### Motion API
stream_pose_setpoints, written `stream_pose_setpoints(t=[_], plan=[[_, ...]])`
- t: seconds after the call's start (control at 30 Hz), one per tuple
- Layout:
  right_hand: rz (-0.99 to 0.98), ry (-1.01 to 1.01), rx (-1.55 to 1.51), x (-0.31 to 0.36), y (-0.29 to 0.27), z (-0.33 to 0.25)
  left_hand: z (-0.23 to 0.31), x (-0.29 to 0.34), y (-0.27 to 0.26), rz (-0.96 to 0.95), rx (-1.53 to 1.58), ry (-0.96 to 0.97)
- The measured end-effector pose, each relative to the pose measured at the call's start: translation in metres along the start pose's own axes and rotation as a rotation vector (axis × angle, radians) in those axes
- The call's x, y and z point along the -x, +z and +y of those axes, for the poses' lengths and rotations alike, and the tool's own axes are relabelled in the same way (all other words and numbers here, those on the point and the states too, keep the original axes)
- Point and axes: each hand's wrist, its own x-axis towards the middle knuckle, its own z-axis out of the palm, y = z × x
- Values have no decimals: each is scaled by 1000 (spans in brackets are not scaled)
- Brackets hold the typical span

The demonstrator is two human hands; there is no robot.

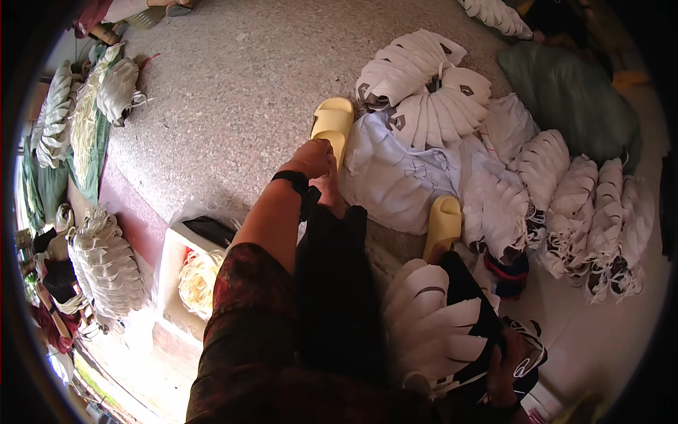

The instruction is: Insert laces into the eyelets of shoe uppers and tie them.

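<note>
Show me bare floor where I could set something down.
The speckled floor is bare between the left yellow slipper and the upper-left white bundle. On the right, a row of white bundles crowds beside the green sack.

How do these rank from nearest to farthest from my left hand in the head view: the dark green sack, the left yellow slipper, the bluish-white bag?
From your left hand:
1. Left yellow slipper, right by the hand, just beyond it.
2. Bluish-white bag, to the right.
3. Dark green sack, far right.
</note>
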Motion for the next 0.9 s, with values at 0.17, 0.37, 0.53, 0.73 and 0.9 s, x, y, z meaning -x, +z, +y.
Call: stream_pose_setpoints(t=[0.17, 0.37, 0.53, 0.73, 0.9], plan=[[4, 9, -9, -3, -3, -5, 7, 2, -1, 61, 26, -64], [30, -4, 8, -2, 0, -4, 0, -4, 2, 47, -10, -63], [38, -4, 53, -2, 0, -3, 6, -2, -1, 59, 10, -88], [39, -24, 12, -5, 0, -4, -7, -3, -1, 15, 11, -19], [43, -25, 13, -7, -1, -8, -8, -4, 4, 77, 0, -26]])
